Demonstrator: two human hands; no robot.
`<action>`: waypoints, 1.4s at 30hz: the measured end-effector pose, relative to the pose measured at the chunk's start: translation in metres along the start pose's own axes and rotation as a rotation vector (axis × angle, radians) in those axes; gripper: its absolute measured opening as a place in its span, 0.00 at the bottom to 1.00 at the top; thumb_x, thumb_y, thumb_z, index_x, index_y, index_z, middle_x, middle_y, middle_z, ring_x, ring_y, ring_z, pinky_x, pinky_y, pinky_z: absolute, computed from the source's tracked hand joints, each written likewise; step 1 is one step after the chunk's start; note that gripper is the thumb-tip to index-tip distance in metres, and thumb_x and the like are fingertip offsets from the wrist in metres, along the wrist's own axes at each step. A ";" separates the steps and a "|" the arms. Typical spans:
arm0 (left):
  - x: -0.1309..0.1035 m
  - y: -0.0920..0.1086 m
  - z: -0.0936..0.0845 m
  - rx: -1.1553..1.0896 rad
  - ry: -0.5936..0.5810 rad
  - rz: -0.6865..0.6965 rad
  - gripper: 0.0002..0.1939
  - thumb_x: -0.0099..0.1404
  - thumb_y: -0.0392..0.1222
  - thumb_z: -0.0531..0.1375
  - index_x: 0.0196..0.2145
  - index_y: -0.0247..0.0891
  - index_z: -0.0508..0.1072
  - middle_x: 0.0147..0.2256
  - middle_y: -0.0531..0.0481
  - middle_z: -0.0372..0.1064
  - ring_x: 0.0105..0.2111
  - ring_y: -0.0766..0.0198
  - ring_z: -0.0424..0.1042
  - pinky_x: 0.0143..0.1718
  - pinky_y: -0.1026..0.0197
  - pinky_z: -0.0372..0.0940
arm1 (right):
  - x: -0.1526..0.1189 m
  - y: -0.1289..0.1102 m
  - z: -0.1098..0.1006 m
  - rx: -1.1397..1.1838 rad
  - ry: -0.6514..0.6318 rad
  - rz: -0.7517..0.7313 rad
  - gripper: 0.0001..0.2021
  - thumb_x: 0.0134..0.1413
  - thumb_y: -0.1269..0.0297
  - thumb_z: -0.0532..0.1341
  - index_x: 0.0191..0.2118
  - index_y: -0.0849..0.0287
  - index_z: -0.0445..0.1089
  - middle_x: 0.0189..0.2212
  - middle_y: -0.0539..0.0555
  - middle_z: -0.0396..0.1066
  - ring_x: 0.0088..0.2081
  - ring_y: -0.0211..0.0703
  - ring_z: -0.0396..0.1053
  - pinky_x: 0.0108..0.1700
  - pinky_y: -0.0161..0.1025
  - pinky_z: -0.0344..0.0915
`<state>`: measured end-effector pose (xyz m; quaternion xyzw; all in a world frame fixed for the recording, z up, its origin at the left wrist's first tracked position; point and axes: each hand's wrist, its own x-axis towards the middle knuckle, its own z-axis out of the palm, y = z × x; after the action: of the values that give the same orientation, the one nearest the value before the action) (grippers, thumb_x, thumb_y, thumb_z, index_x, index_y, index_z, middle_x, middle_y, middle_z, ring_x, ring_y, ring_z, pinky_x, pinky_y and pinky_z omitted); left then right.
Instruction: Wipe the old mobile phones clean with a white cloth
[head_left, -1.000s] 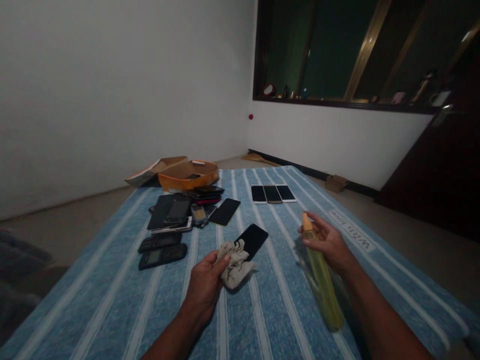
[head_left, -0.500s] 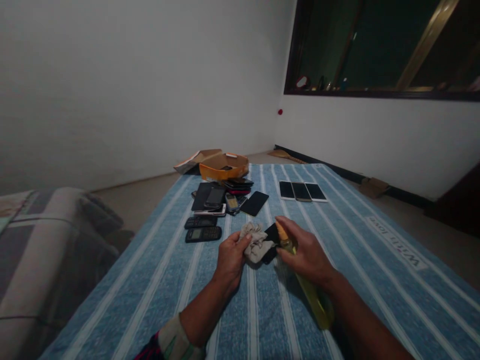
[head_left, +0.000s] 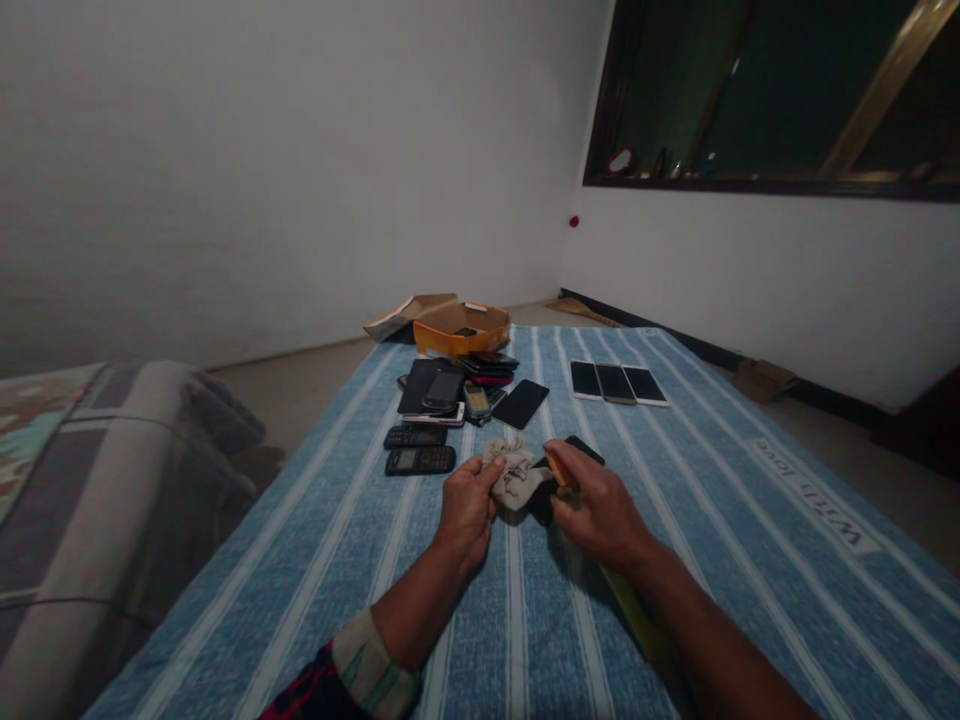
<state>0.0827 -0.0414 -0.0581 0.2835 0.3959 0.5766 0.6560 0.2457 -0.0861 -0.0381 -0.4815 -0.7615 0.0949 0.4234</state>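
My left hand (head_left: pixel 466 505) is closed on a crumpled pale grey cloth (head_left: pixel 514 472), its thumb pressed on top. Just right of it, my right hand (head_left: pixel 600 500) is wrapped round the neck of a spray bottle (head_left: pixel 634 615) with an orange-yellow nozzle and yellow-green liquid. The bottle slants down beneath my right forearm, which hides part of it, and its nozzle points toward the cloth. A dark phone (head_left: pixel 585 450) shows in part behind the right hand and beside the cloth; I cannot tell whether a hand supports it.
Two keypad phones (head_left: pixel 420 460) lie left of my hands. Beyond them are piled phones (head_left: pixel 442 388), a single dark phone (head_left: pixel 520 404) and an open orange box (head_left: pixel 454 343). Three phones (head_left: pixel 616 383) lie in a row at the right. A blue striped cloth (head_left: pixel 300 600) covers the surface.
The view has shifted slightly. My right hand has turned over the bottle, so its nozzle and body are more hidden, and more of the dark phone's far end shows behind the hand.
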 end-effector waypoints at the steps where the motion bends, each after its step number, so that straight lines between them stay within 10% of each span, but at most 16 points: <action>1: 0.000 0.000 0.000 -0.004 0.007 -0.002 0.03 0.58 0.32 0.65 0.33 0.31 0.77 0.30 0.45 0.80 0.29 0.60 0.79 0.30 0.64 0.73 | 0.000 -0.001 0.000 -0.001 -0.004 -0.001 0.29 0.45 0.72 0.55 0.58 0.58 0.63 0.48 0.59 0.72 0.49 0.51 0.71 0.52 0.45 0.67; 32: 0.002 0.003 0.001 -0.058 0.056 -0.025 0.06 0.64 0.26 0.59 0.34 0.29 0.76 0.29 0.44 0.79 0.27 0.63 0.79 0.30 0.66 0.74 | 0.000 0.008 -0.003 -0.144 0.080 0.105 0.30 0.45 0.69 0.54 0.58 0.62 0.64 0.49 0.62 0.72 0.49 0.52 0.71 0.52 0.47 0.67; 38: 0.001 0.004 0.001 -0.046 0.056 -0.038 0.06 0.64 0.27 0.58 0.33 0.29 0.76 0.29 0.44 0.79 0.27 0.63 0.79 0.29 0.66 0.74 | 0.001 0.026 -0.033 -0.204 0.208 0.260 0.30 0.47 0.61 0.56 0.59 0.61 0.63 0.52 0.61 0.71 0.51 0.53 0.71 0.52 0.46 0.66; 42: 0.000 0.006 0.001 -0.037 0.061 -0.038 0.07 0.64 0.27 0.58 0.33 0.30 0.76 0.28 0.45 0.79 0.26 0.64 0.78 0.28 0.67 0.73 | -0.014 0.066 -0.086 -0.495 0.267 0.634 0.30 0.48 0.59 0.57 0.59 0.59 0.62 0.43 0.59 0.75 0.41 0.53 0.74 0.43 0.44 0.68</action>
<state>0.0806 -0.0405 -0.0522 0.2463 0.4104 0.5796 0.6595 0.3546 -0.0860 -0.0286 -0.7871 -0.5140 -0.0284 0.3398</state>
